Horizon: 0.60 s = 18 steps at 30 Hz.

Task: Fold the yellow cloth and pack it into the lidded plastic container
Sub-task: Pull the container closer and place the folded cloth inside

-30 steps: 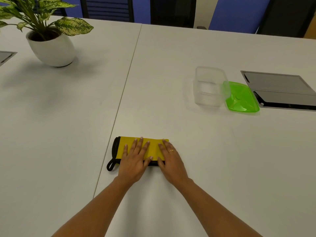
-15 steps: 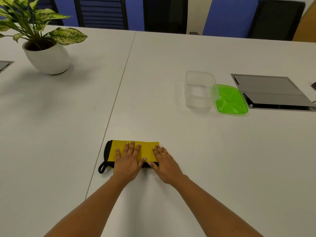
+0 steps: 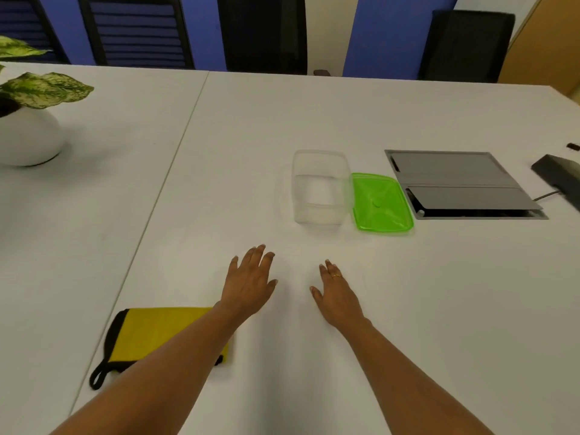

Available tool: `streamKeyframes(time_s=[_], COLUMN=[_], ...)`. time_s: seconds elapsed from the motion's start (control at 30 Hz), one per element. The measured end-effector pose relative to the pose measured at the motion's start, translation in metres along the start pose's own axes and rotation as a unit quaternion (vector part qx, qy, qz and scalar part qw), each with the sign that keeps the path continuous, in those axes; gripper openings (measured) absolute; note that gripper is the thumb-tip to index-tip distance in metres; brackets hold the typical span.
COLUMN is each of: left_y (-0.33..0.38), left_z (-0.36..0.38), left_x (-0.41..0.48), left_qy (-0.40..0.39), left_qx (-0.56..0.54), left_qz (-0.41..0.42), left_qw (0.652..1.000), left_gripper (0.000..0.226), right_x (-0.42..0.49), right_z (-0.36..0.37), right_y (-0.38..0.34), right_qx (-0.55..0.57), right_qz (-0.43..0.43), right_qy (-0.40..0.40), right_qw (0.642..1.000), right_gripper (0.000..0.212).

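Observation:
The folded yellow cloth [image 3: 157,332], edged in black with a black loop at its near left corner, lies flat on the white table [image 3: 408,293] near the front; my left forearm crosses over its right end. My left hand [image 3: 251,282] is open, fingers spread, above the table beyond the cloth. My right hand [image 3: 334,291] is open too, beside the left, with a ring on one finger. Both hands hold nothing. Farther back stands the clear plastic container [image 3: 318,188], uncovered, with its green lid [image 3: 381,202] lying flat against its right side.
A white pot with a leafy plant [image 3: 26,133] stands at the far left. A grey cable hatch [image 3: 461,183] is set in the table right of the lid, and a dark device [image 3: 560,177] lies at the right edge. Chairs [image 3: 467,45] line the far side.
Both hands have lifted off the folded cloth and moved forward and right, toward the container. The cloth stays folded on the table; the camera view has shifted right.

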<state>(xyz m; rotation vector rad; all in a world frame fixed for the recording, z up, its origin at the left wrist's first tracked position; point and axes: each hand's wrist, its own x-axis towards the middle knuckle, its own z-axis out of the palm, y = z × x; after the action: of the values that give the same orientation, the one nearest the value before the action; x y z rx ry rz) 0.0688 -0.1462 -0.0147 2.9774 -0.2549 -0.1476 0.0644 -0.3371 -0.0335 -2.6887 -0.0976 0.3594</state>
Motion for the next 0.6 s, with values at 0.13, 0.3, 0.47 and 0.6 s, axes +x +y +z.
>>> streamKeyframes(time_s=[0.13, 0.3, 0.47, 0.6], left_y=[0.031, 0.052, 0.058, 0.065], left_z=[-0.005, -0.006, -0.004, -0.004], left_x=[0.058, 0.113, 0.155, 0.179], left_qy=[0.012, 0.035, 0.043, 0.014], left_qx=[0.003, 0.015, 0.045, 0.048], left_qz=[0.034, 0.067, 0.101, 0.09], left_qw=[0.999, 0.997, 0.993, 0.995], left_gripper=[0.058, 0.061, 0.065, 0.06], right_x=[0.041, 0.081, 0.11, 0.123], right_z=[-0.035, -0.061, -0.069, -0.066], right_y=[0.042, 0.079, 0.107, 0.121], right_qx=[-0.021, -0.044, -0.061, -0.098], right_qz=[0.029, 0.044, 0.054, 0.037], right_qy=[0.036, 0.045, 0.043, 0.058], right_qw=[0.999, 0.997, 0.996, 0.993], right_gripper=[0.059, 0.06, 0.061, 0.058])
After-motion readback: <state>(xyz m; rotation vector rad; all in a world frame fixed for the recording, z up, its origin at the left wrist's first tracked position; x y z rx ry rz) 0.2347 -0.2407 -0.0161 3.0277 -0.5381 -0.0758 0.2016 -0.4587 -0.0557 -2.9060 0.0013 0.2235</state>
